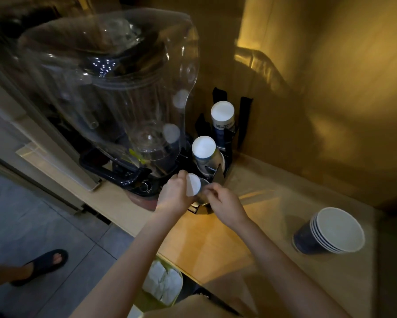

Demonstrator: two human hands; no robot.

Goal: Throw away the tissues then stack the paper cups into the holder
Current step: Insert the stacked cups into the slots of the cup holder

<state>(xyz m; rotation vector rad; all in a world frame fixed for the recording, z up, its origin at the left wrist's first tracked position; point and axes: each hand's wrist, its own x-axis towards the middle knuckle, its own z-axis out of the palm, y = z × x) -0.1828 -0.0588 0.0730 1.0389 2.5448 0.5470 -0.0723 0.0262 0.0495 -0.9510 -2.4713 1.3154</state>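
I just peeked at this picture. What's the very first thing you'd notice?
Probably the huge clear water jug filling the upper left, standing on the counter. Right below it, in the middle, the left hand and right hand work an upside-down paper cup at the black cup holder. A stack of cups waits at the right, and tissues fill the bin below.

Dark blue cups [328,230] with white insides; black holder [244,120]; white tissues [163,283].

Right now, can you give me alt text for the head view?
Both hands, left hand and right hand, hold an upturned paper cup at the black cup holder, which already has two upturned stacks. More nested cups wait on the wooden counter; tissues fill the bin below.
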